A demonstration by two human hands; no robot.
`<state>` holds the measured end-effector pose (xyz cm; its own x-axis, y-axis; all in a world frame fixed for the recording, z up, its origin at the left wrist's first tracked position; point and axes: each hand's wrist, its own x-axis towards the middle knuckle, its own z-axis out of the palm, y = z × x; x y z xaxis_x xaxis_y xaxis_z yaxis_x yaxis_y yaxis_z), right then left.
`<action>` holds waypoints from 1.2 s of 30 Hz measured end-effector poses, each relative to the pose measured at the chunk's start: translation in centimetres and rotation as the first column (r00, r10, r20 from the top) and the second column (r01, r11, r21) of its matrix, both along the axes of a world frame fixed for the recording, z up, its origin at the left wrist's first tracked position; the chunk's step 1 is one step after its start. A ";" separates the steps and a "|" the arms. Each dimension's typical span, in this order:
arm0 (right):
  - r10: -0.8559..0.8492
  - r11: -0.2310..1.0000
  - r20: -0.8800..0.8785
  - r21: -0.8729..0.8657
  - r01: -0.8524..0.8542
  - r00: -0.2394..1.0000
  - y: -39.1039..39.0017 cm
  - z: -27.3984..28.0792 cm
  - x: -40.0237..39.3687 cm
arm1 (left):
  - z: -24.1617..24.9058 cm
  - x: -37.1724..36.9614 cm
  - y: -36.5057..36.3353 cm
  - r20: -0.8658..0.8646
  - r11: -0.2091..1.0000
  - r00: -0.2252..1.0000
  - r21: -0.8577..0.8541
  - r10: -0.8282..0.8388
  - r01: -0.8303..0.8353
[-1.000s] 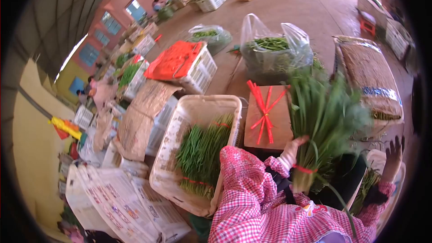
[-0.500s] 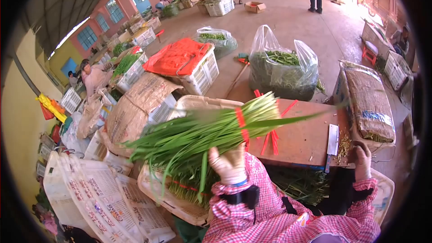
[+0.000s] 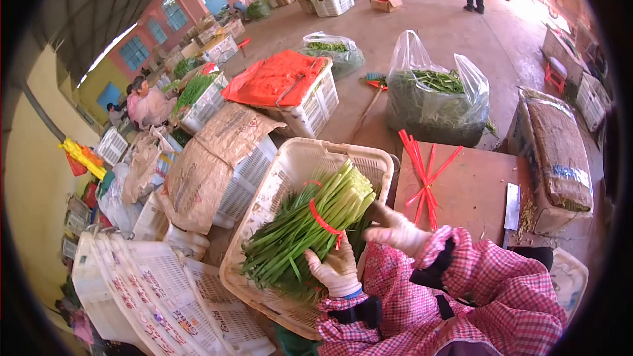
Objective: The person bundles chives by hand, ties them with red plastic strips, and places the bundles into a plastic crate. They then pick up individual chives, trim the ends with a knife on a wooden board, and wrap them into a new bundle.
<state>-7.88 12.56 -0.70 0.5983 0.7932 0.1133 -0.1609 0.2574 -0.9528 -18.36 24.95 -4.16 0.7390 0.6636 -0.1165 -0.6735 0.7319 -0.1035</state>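
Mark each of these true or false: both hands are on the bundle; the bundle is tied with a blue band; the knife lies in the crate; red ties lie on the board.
1. Both hands, left hand and right hand, are on the bundle. True.
2. The bundle is tied with a blue band. False: the band is red.
3. The knife lies in the crate. False: it lies on the board.
4. Red ties lie on the board. True.

White knit cloth gloves cover both hands, left hand (image 3: 336, 269) and right hand (image 3: 397, 232), beside a perforated white plastic crate (image 3: 290, 165), glossy clear plastic bag (image 3: 438, 102), matt wooden board (image 3: 471, 188) and metal cleaver (image 3: 512, 199).
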 end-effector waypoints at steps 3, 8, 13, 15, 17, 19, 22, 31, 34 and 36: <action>-0.003 0.998 -0.040 0.057 0.005 0.999 3.6 -2.3 -1.6 | -0.9 -0.5 -0.1 -0.001 0.986 0.990 0.091 -0.142 0.141; -0.222 0.968 -0.159 0.085 0.237 0.962 6.4 -1.5 -3.1 | 2.9 -0.3 -1.7 -0.209 0.954 0.951 0.148 -0.229 0.262; -0.329 0.885 -0.458 0.156 0.439 0.826 8.8 -2.4 -2.1 | 5.1 -6.5 0.6 -0.541 0.656 0.705 0.328 -0.459 0.679; -0.426 0.852 -0.457 0.086 0.516 0.780 9.9 -3.5 -1.1 | 6.8 -11.0 2.1 -0.715 0.519 0.596 0.375 -0.365 0.768; -0.426 0.872 -0.448 0.028 0.489 0.786 10.5 -3.3 -1.3 | 10.1 -12.2 2.4 -0.725 0.277 0.666 0.686 0.178 0.673; -0.434 0.892 -0.382 -0.056 0.448 0.816 10.8 -1.7 -2.4 | 10.0 -10.5 4.4 -0.513 -0.045 0.578 0.722 0.634 0.690; -0.354 0.935 -0.369 -0.118 0.334 0.860 12.8 -0.7 -4.3 | 7.7 -6.4 7.1 0.033 -0.473 0.490 0.322 0.871 0.820; 0.086 0.971 -0.289 -0.191 -0.146 0.953 19.1 -3.3 -3.3 | -4.8 -4.4 18.3 -0.611 0.298 0.521 0.771 0.596 0.563; 0.386 0.909 -0.189 -0.091 -0.407 0.903 21.0 -8.6 0.7 | -4.3 -4.1 21.4 -0.732 0.520 0.584 0.670 0.349 0.530; 0.441 0.846 0.228 -0.427 -0.318 0.868 21.5 -10.1 6.3 | -4.1 -4.6 23.9 -0.773 0.518 0.528 0.630 0.351 0.578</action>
